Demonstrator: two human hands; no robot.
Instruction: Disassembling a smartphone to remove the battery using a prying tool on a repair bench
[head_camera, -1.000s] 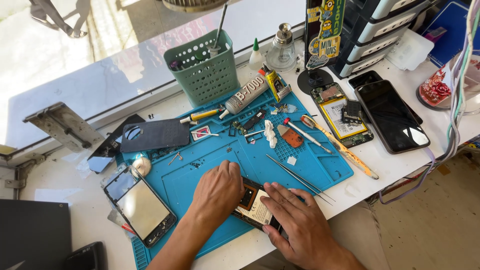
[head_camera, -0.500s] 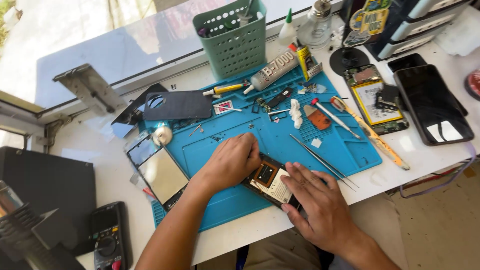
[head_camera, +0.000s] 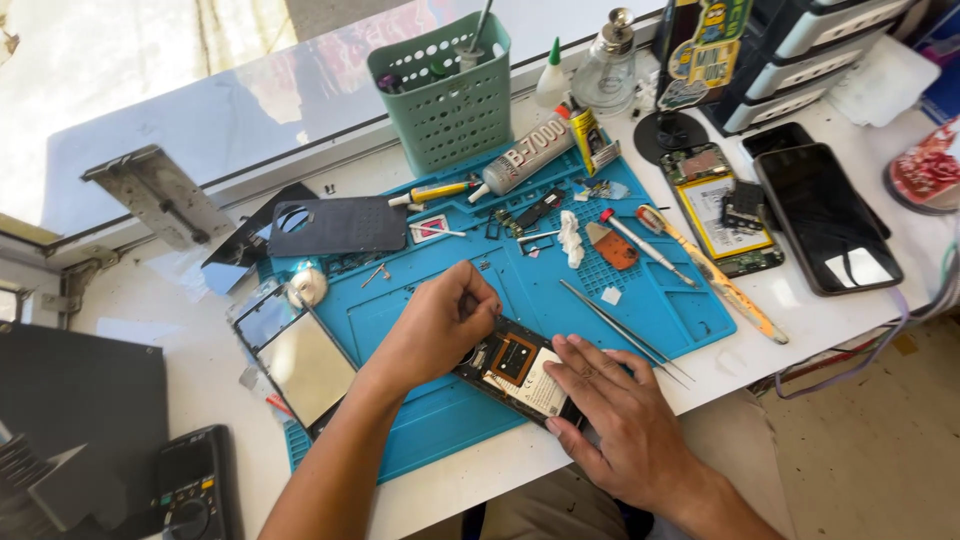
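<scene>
- I am working on an opened phone (head_camera: 520, 372), which is lying at the near edge of the blue mat (head_camera: 660, 300), back side up with its inner parts showing.
- My left hand (head_camera: 437, 325) is resting over the upper end of the phone, fingers curled and pressed together at the tips; whether they are pinching a small part I cannot tell.
- My right hand (head_camera: 612, 420) is lying flat on the lower end of the phone, fingers spread and pressing it down against the mat.
- A pair of tweezers (head_camera: 625, 333) is lying on the mat just right of the phone, apart from both hands.
- A glue tube (head_camera: 520, 160) and a small screwdriver (head_camera: 633, 245) are lying on the far part of the mat.
- A green basket (head_camera: 445, 100) is standing just beyond the far edge of the mat.
- A detached screen (head_camera: 300, 365) is lying at the left edge of the mat.
- A second opened phone (head_camera: 718, 205) and a dark phone (head_camera: 825, 220) are lying off the right side of the mat.
</scene>
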